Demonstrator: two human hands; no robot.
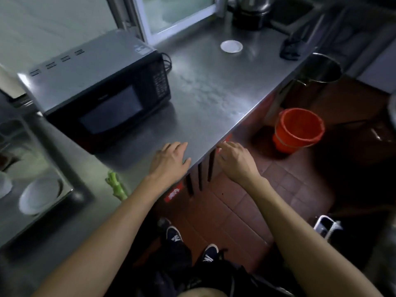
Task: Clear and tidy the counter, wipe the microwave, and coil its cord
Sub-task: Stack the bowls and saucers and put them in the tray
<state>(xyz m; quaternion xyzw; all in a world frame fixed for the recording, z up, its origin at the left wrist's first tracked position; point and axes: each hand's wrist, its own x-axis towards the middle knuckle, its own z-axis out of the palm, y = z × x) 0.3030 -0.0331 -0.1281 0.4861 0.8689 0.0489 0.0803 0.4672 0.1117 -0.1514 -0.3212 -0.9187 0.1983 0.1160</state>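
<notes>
Hands at the near edge of the steel counter: left hand flat on the surface, palm down, fingers loosely spread, gripping nothing; right hand just off the edge, over the tiled floor, fingers relaxed and slightly bent, fingertips close to the counter's rim, likewise empty (contact with the rim too blurred to tell). Microwave farther back and to the left of the left hand, apart from it, door shut and turned toward the viewer. Black cord bunched behind the microwave's right rear corner, well apart from both hands. Small white dish far back on the counter, near a dark kettle by the window. Green stalk of vegetable on the counter just left of the left forearm. White bowl in the sink at the left. Orange bucket on the floor beyond the right hand, metal pot past the counter's far right corner.
</notes>
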